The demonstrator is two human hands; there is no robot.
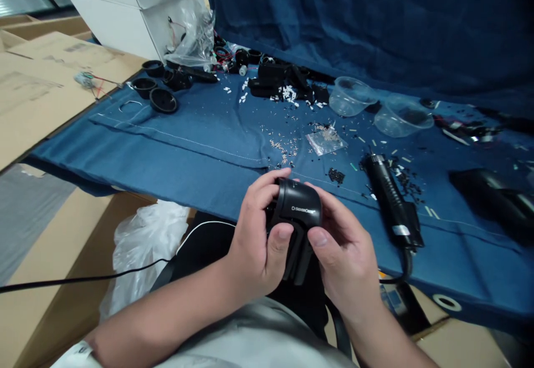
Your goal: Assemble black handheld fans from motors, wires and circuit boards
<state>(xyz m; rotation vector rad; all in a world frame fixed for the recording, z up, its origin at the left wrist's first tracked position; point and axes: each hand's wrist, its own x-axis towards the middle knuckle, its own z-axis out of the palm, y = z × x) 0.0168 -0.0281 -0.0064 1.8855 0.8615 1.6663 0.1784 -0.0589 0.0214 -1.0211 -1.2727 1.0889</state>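
Between both hands, above my lap, is a black plastic appliance housing with a "SilverCrest" logo on its rounded top. My left hand wraps its left side, thumb against the front and fingers over the top. On the right side, my right hand grips it, thumb pressed near the lower front edge. Its back and much of its sides are hidden by my fingers. A black electric screwdriver with a cord lies on the blue cloth to the right. Small screws are scattered just beyond my hands.
Clear plastic bowls, a small zip bag, white bits and black round parts lie on the blue cloth. Cardboard borders the left. A black cable crosses the lower left beside a plastic bag.
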